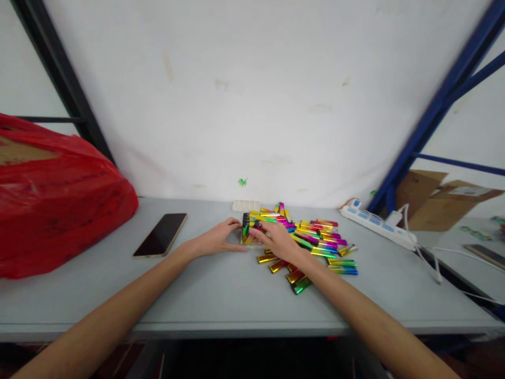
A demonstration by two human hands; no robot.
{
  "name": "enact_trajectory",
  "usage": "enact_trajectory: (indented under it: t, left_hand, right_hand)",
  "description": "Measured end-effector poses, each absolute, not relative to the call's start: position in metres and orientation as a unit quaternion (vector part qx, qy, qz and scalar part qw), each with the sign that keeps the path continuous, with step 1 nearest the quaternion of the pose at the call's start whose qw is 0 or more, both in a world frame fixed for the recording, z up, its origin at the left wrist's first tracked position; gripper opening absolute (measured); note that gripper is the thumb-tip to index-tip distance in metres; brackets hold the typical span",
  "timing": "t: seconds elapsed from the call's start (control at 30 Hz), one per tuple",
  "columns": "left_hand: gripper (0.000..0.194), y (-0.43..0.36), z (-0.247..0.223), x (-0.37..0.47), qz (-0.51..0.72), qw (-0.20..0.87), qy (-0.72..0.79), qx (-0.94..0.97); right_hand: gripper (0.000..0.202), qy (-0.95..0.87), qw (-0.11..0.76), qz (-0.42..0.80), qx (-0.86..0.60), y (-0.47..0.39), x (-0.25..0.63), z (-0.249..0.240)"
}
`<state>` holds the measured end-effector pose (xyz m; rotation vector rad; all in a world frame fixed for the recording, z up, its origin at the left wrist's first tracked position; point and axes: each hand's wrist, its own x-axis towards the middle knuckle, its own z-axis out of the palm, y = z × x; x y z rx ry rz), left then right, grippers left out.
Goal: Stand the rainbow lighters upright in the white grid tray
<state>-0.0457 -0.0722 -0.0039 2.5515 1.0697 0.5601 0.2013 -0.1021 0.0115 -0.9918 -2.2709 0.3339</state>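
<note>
In front of me a small clear tray [249, 241] holds several shiny lighters [245, 225] standing upright with their black tops up, in a row at its left end. My left hand [216, 238] grips the left side of this tray, its fingers at the far corner and its thumb along the near one. My right hand [278, 241] reaches over the tray's right part, fingers bent and pinched on a lighter [257, 226] with a black top, partly hidden by the fingers. Loose metallic lighters [315, 239] in gold, green, pink, red and blue lie heaped under and around my right wrist.
A white tray with cells [245, 206] lies near the wall. On the left are a dark phone [161, 236] and a large red plastic bag [63, 205]. To the right sit a white power strip [376, 226] with cables and an open cardboard box [442, 202] beside a blue frame.
</note>
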Motion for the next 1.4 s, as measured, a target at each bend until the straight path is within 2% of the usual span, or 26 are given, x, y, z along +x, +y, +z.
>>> enact_trajectory:
  t: [0.17, 0.33, 0.43, 0.53, 0.67, 0.97, 1.17, 1.4]
  left_hand:
    - [0.071, -0.073, -0.001, -0.047, 0.179, 0.169, 0.372, 0.895]
    - [0.069, -0.075, 0.002, -0.046, 0.178, 0.166, 0.37, 0.897]
    - [0.069, -0.076, 0.002, -0.045, 0.171, 0.163, 0.372, 0.898]
    - [0.072, -0.076, 0.002, -0.045, 0.169, 0.157, 0.382, 0.895]
    - [0.078, -0.077, 0.003, -0.044, 0.17, 0.153, 0.395, 0.89]
    - [0.078, -0.078, 0.002, -0.044, 0.165, 0.148, 0.394, 0.892]
    - [0.076, -0.078, 0.003, -0.043, 0.174, 0.152, 0.391, 0.891]
    - [0.076, -0.08, 0.006, -0.042, 0.172, 0.155, 0.398, 0.888]
  right_hand:
    - [0.032, -0.899, 0.247, 0.049, -0.359, -0.101, 0.192, 0.008]
    - [0.044, -0.903, 0.193, -0.078, -0.376, -0.099, 0.179, 0.011]
    - [0.049, -0.902, 0.19, -0.061, -0.382, -0.096, 0.184, 0.013]
    - [0.05, -0.882, 0.227, -0.039, -0.412, -0.084, 0.207, 0.015]
    - [0.037, -0.838, 0.259, -0.082, -0.473, -0.053, 0.253, 0.007]
    - [0.041, -0.874, 0.149, -0.005, -0.462, -0.024, 0.299, -0.002]
    - [0.023, -0.806, 0.134, -0.036, -0.576, -0.022, 0.304, 0.005]
    - [0.031, -0.748, 0.124, -0.027, -0.651, -0.016, 0.313, -0.003]
